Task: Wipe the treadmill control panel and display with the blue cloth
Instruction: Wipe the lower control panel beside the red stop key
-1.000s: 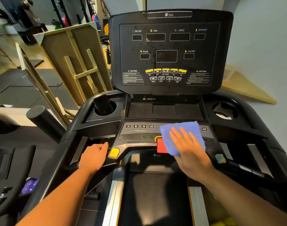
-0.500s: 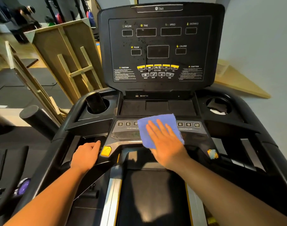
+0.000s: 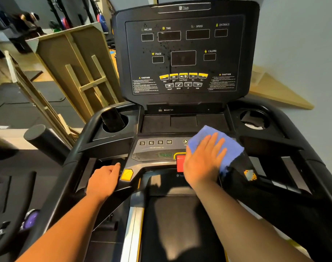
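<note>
Right hand [image 3: 203, 161], fingers flat, presses blue cloth [image 3: 227, 146] on control panel [image 3: 153, 152]; left hand [image 3: 104, 181] grasps handrail [image 3: 121, 188].

treadmill control panel [image 3: 153, 154] | carries: blue cloth [image 3: 231, 146] flat, right side | maybe over right keys

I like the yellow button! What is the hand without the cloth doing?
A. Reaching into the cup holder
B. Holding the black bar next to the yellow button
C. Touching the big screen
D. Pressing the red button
B: the left hand is on the black handlebar, beside the yellow button, while the right hand presses the blue cloth on the panel.
</note>
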